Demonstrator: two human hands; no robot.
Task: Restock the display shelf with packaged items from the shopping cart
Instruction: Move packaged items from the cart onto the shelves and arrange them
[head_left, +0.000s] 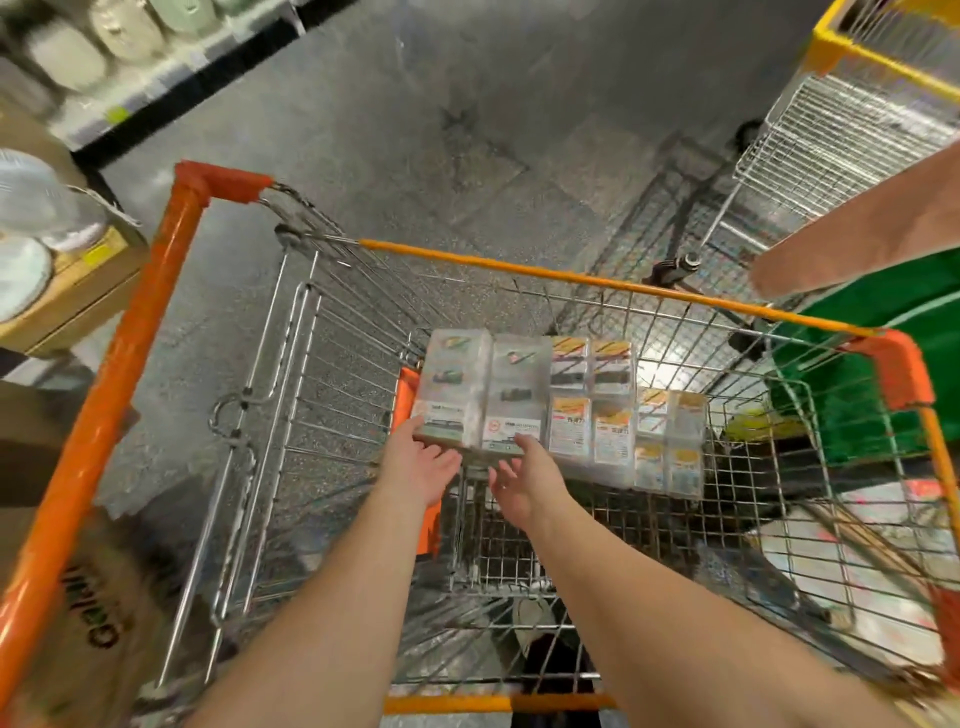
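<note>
Clear packs lying flat on cart floor, long axis running away from viewer, label ends nearest; print on them too blurred to read. Smaller orange-labelled packs just beside on the right, in rows. Left hand under near-left corner of pack, fingers touching its edge, loosely spread. Right hand at near-right corner, fingers relaxed, fingertips touching the pack, not yet clamped. Cardboard box at left reads "Gallant". Green bin at right.
</note>
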